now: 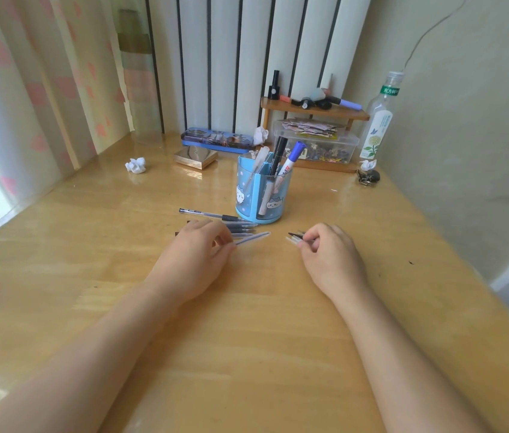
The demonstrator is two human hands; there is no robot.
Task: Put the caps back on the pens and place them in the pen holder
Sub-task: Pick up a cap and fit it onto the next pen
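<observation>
A blue translucent pen holder point(263, 195) with cat pictures stands mid-desk, holding a blue-capped marker point(293, 156), a black pen and a white pen. Just left of its base lie several uncapped pens point(212, 215) side by side on the wood. My left hand point(198, 254) grips one clear pen point(251, 238) whose tip points right. My right hand point(329, 254) is closed on pen caps point(293, 237), a dark one and clear ones sticking out to the left. A small gap separates pen tip and caps.
Along the back wall sit a blue pencil tin point(215, 140), a gold compact point(195, 157), a clear box point(318, 145) under a wooden shelf point(312, 109), and a plastic bottle point(378, 120). Crumpled paper point(136, 165) lies at left, keys point(368, 176) at right.
</observation>
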